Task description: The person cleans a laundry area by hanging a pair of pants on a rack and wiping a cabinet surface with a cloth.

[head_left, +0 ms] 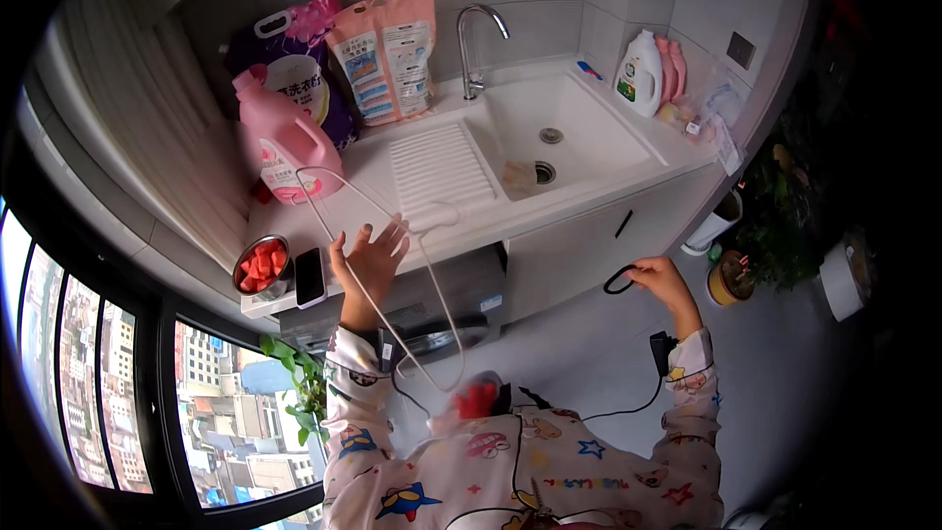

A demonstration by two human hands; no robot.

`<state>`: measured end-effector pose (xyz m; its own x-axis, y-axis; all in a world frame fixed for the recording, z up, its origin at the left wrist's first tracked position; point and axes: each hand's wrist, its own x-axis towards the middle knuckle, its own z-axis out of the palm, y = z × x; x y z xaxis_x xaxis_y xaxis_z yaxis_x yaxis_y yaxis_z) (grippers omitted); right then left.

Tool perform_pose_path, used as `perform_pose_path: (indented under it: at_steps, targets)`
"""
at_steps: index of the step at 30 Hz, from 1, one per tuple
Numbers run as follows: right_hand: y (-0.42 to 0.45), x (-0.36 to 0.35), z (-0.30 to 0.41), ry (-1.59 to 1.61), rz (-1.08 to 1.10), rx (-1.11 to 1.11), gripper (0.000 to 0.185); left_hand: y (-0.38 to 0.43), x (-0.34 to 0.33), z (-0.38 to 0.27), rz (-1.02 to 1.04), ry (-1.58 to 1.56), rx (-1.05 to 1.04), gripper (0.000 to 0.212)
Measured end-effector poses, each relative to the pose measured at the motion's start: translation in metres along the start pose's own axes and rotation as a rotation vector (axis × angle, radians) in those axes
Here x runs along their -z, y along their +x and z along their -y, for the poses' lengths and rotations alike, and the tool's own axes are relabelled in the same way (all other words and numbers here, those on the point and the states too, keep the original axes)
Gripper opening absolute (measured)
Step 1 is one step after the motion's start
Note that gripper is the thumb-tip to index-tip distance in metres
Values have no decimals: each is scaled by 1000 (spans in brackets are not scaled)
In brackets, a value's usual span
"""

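My left hand (370, 265) is raised in front of the counter, its fingers spread. A pale wire clothes hanger (440, 294) crosses in front of its palm; no fingers are visibly closed around the wire. The hanger's upper corner overlaps a pink detergent bottle (291, 136), and its lower end reaches down past my left sleeve. To the right, my right hand (666, 283) pinches a black loop (617, 281), which looks like an elastic hair tie, between thumb and fingers. It hangs in the air before the cabinet.
A steel bowl of red fruit chunks (263, 265) and a phone (310, 276) stand at the counter's left front edge. Laundry powder bags (390, 59) lean behind. A white sink (567, 118) with a tap (471, 51) lies right; potted plants (780, 235) stand on the floor.
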<state>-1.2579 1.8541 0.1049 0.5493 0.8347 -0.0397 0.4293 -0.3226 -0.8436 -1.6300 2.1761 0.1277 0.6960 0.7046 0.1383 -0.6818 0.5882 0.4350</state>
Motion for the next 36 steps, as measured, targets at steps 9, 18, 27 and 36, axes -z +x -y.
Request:
perform_pose_path:
  at_steps: [9, 18, 27, 36]
  targets:
    - [125, 82, -59, 578, -253, -247, 21, 70, 8, 50, -102, -71, -60, 40]
    - [264, 208, -116, -146, -675, -373, 69, 193, -49, 172, 49, -17, -141, 38]
    - [48, 235, 0, -1375, -613, 136, 45, 231, -151, 348, 316, 38, 150, 40]
    - [-292, 260, -65, 170, -698, -282, 42, 108, -272, 518, 655, -136, 526, 40]
